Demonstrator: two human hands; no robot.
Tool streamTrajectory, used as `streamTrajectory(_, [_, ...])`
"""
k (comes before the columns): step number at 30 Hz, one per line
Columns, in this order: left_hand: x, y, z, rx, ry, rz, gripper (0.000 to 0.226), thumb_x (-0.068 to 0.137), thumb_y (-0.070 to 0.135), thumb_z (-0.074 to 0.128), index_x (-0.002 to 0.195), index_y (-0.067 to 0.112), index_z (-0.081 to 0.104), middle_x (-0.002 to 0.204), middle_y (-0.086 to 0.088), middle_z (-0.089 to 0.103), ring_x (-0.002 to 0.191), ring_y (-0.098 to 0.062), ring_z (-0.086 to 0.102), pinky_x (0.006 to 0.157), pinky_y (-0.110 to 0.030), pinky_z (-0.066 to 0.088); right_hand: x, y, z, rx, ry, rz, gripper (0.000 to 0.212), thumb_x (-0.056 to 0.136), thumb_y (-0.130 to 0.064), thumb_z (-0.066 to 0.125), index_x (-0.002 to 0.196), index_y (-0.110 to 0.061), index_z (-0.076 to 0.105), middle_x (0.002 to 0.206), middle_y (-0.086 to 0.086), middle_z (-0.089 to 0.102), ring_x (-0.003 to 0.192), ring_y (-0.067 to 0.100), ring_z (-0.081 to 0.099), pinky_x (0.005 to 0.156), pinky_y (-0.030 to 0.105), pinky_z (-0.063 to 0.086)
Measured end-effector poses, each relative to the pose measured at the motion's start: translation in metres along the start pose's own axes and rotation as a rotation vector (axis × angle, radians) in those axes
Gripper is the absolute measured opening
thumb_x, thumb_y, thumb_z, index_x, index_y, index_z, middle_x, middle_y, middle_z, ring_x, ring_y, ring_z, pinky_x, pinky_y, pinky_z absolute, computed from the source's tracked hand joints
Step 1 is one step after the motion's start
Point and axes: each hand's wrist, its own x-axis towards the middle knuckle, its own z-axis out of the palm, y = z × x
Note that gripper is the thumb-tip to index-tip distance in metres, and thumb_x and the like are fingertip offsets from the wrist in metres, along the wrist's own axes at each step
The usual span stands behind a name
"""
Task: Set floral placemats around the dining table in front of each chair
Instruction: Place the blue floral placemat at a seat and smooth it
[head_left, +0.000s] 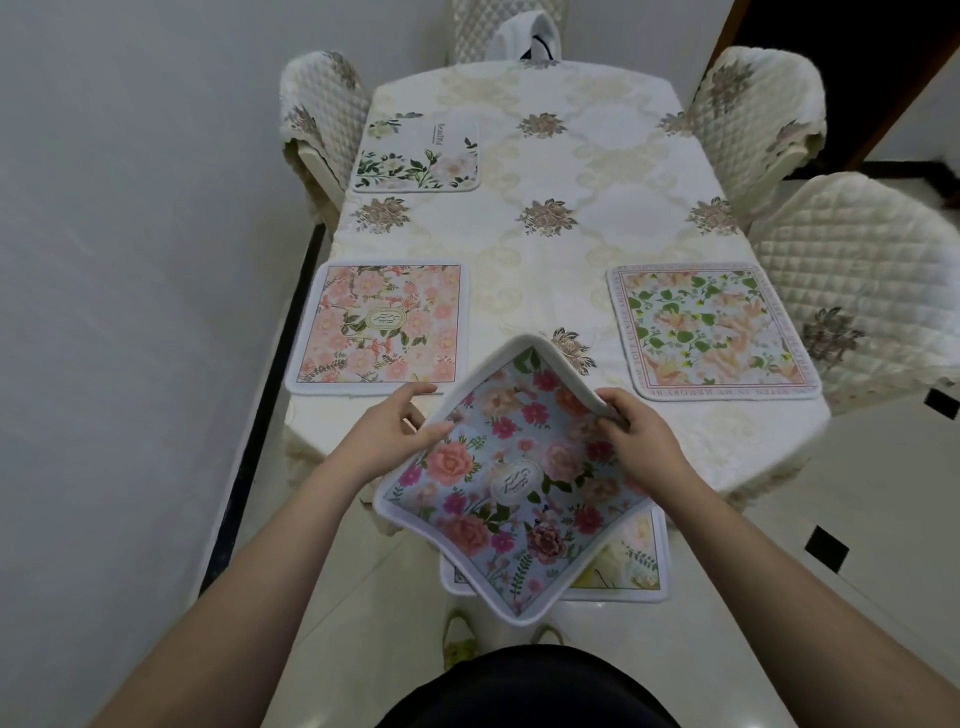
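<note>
left hand (400, 423): fingers under the left edge of the blue mat, thumb on top, loose pinch.
right hand (631, 436): fingers curled over the mat's upper right edge, firm grip; that edge folds under the pull.
blue mat (511, 483): held in the air over the near end of the bench, turned like a diamond, sagging in the middle, far corner curled up.
spare mat (631, 564): lies flat under the blue one, mostly hidden; whether it sits on the bench or something lower, cannot tell.
bench (545, 249): white cloth with flower motifs; pink mat (382, 322) at the left edge, green-leaf mat (711, 330) at the right edge, white mat (418, 150) at the far left.
chairs: far right chair (756, 109) has no mat in front of it; same for the far end.
step, my read: carry the blue mat to an uncovered place.
how to do it well: rotate it square to the bench edge before lowering, pull both hands apart to take out the sag, land the near edge first, then flatten the curled corner. Match the setback of the other mats.
</note>
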Motion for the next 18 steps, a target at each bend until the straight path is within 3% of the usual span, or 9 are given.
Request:
streamTrajectory(2, [0.0, 0.009, 0.004, 0.05, -0.034, 0.057, 0.042, 0.09, 0.05, 0.067, 0.128, 0.037, 0.057, 0.093, 0.008, 0.067, 0.079, -0.01, 0.066, 0.067, -0.029, 0.052, -0.002, -0.001, -0.001, 0.008, -0.005, -0.005, 0.03, 0.097, -0.006, 0.051, 0.113, -0.03, 0.062, 0.107, -0.001, 0.065, 0.093, 0.02, 0.061, 0.077, 0.037, 0.049])
streamTrajectory(4, [-0.001, 0.016, 0.01, 0.073, -0.047, 0.087, 0.031, 0.095, 0.042, 0.063, 0.123, 0.029, 0.064, 0.107, 0.005, 0.068, 0.094, -0.016, 0.066, 0.08, -0.036, 0.055, -0.004, -0.003, -0.002, -0.001, -0.023, -0.025, 0.03, 0.097, -0.007, 0.052, 0.113, -0.03, 0.061, 0.107, -0.003, 0.066, 0.095, 0.017, 0.061, 0.075, 0.031, 0.049])
streamTrajectory(7, [-0.003, 0.018, 0.013, 0.039, -0.033, 0.106, 0.025, 0.1, 0.037, 0.056, 0.123, 0.03, 0.065, 0.107, 0.007, 0.07, 0.094, -0.015, 0.067, 0.084, -0.04, 0.056, -0.006, -0.004, -0.003, -0.027, -0.016, -0.053, 0.029, 0.099, -0.01, 0.052, 0.12, -0.028, 0.06, 0.111, -0.007, 0.065, 0.102, 0.016, 0.06, 0.075, 0.021, 0.046])
streamTrajectory(9, [-0.004, 0.017, 0.012, 0.029, -0.033, 0.126, 0.025, 0.101, 0.035, 0.056, 0.124, 0.032, 0.064, 0.105, 0.013, 0.069, 0.094, -0.01, 0.065, 0.085, -0.036, 0.055, -0.006, 0.001, -0.003, -0.014, 0.061, -0.019, 0.031, 0.099, -0.016, 0.054, 0.129, -0.025, 0.056, 0.123, -0.006, 0.061, 0.114, 0.014, 0.056, 0.087, 0.028, 0.049])
streamTrajectory(12, [-0.009, 0.014, 0.008, -0.016, -0.023, 0.135, 0.022, 0.101, 0.033, 0.056, 0.122, 0.036, 0.064, 0.103, 0.016, 0.068, 0.092, -0.004, 0.064, 0.085, -0.034, 0.054, -0.008, 0.014, -0.005, 0.01, 0.226, 0.107, 0.063, 0.093, -0.037, 0.064, 0.148, -0.024, 0.036, 0.151, -0.002, 0.039, 0.137, 0.016, 0.036, 0.112, 0.042, 0.036])
streamTrajectory(15, [-0.013, 0.012, 0.002, -0.116, -0.006, 0.122, 0.013, 0.1, 0.032, 0.057, 0.108, 0.039, 0.065, 0.099, 0.014, 0.072, 0.087, -0.004, 0.068, 0.081, -0.035, 0.058, -0.018, 0.024, 0.002, 0.318, 0.3, 0.324, 0.084, 0.088, -0.048, 0.067, 0.154, -0.03, 0.019, 0.156, 0.0, 0.029, 0.142, 0.022, 0.033, 0.109, 0.044, 0.037])
streamTrajectory(18, [-0.014, 0.01, -0.004, -0.168, 0.004, 0.124, 0.012, 0.1, 0.031, 0.057, 0.103, 0.041, 0.064, 0.096, 0.014, 0.073, 0.08, 0.002, 0.069, 0.076, -0.029, 0.059, -0.032, 0.031, 0.022, 0.492, 0.216, 0.439, 0.093, 0.078, -0.059, 0.069, 0.152, -0.033, 0.019, 0.149, 0.006, 0.042, 0.131, 0.029, 0.047, 0.106, 0.048, 0.043])
